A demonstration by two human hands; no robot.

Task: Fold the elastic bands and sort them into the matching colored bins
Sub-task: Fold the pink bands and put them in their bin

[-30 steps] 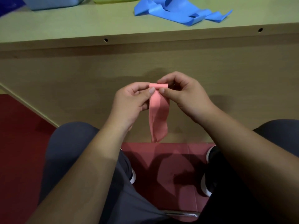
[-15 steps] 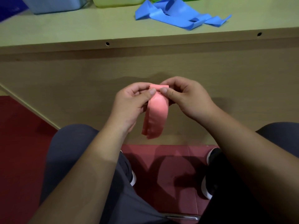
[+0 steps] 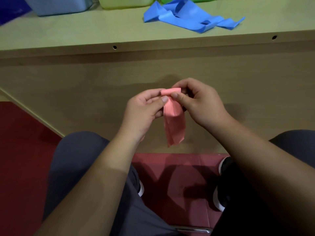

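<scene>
head view shows the risk plainly enough: the pink band point(image 3: 173, 123) is springy stuff, and the small fold at its top is pinned only by two thumbs, so if either pinch eases during another turn, i reckon the fold pops open and the loose tail drops toward the red floor point(image 3: 20, 150). the tail hangs in uneven layers too, which could leave a crooked bundle. the left hand point(image 3: 143, 113) has its fingers curled, thumb pressing the band's left edge just under the fold; the right hand point(image 3: 199, 103) pinches the folded top from the right, thumb in front, fingers curled behind. the band hangs at centre frame between both hands, in front of the wooden panel point(image 3: 85, 86) below the table point(image 3: 85, 34), well apart from the blue band point(image 3: 187, 16) lying unfolded at upper right and the bins point(image 3: 59, 5) along the top edge; no pink bin shows from here.
</scene>
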